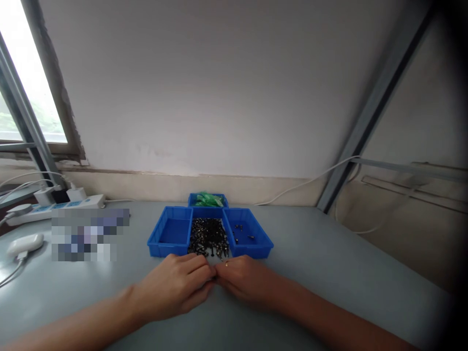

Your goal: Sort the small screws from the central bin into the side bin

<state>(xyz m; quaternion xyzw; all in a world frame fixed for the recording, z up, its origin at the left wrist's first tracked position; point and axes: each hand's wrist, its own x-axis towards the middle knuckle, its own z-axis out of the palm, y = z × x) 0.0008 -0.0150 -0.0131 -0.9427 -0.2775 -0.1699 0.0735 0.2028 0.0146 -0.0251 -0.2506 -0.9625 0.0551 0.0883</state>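
Note:
My left hand (174,285) and my right hand (244,279) rest on the grey table (329,273), fingertips pressed together in front of the blue trays. Both pinch something too small to make out where they meet. Just beyond the fingers lies a pile of small black screws (208,237) in the middle tray. The left blue tray (170,234) looks bare inside. The right blue tray (252,243) holds a few black screws. Behind them a fourth blue tray (207,199) contains green parts.
A white power strip (54,207) with plugs and cables sits at the far left by the window. A white rounded device (25,244) lies near the left edge. A white cable (307,183) runs along the wall to a grey metal post (369,112).

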